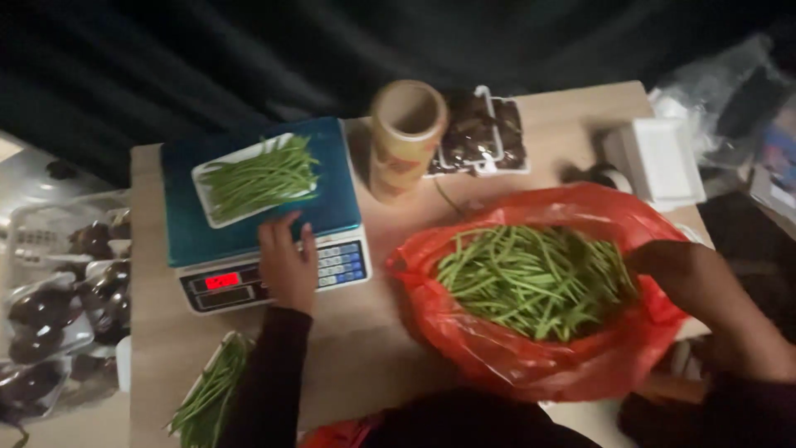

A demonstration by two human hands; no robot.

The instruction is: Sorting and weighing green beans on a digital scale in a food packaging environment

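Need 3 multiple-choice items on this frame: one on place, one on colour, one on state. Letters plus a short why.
1. Where does the white tray of green beans lie?
A. on the blue scale
B. inside the bag
C. on the roll of film

2. What colour is the plastic bag that holds the loose green beans?
A. blue
B. red
C. white

3. What is the left hand doing?
A. gripping a tray off the table
B. resting on the front of the scale, at its keypad
C. reaching into the bag

Answers:
1 A, the tray sits on the scale's blue platform.
2 B, the bag is red and stands open around the beans.
3 B, the left hand lies flat by the keys, while the right hand is at the bag's rim.
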